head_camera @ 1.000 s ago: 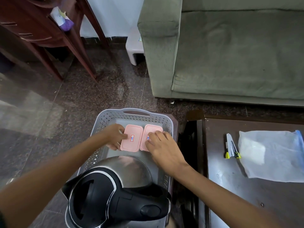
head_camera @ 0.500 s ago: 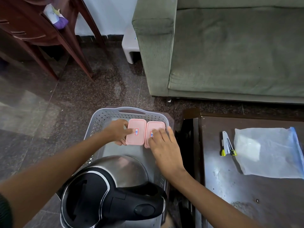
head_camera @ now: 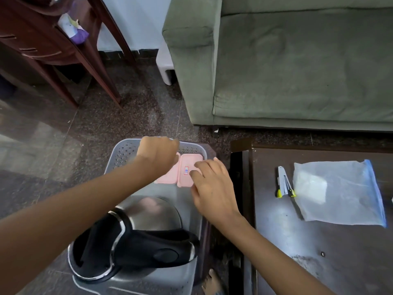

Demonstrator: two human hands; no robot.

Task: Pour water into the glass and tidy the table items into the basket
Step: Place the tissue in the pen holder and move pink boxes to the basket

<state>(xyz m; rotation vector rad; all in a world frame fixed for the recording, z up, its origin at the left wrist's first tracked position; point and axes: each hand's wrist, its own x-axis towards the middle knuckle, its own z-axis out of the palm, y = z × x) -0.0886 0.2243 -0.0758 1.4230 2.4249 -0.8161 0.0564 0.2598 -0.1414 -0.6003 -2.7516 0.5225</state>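
A grey perforated basket [head_camera: 123,150] stands on the floor to the left of the dark table [head_camera: 319,252]. In its far end two pink lidded boxes lie side by side, the left one [head_camera: 168,178] and the right one [head_camera: 189,165]. A steel and black kettle [head_camera: 138,248] fills the near end. My left hand [head_camera: 157,155] hovers blurred above the left box with its fingers loosely curled and nothing in it. My right hand [head_camera: 212,188] rests its fingertips on the right box's near right edge. No glass is in view.
On the table lie a clear zip bag [head_camera: 338,190] and a small white and yellow tool [head_camera: 284,182]. A green sofa [head_camera: 297,71] stands behind, a white stool [head_camera: 164,62] beside it. A wooden side table [head_camera: 42,43] is at the far left.
My left hand has let go of the left pink box and lifted over the basket's far rim. My right hand has slid back a little along the right box.
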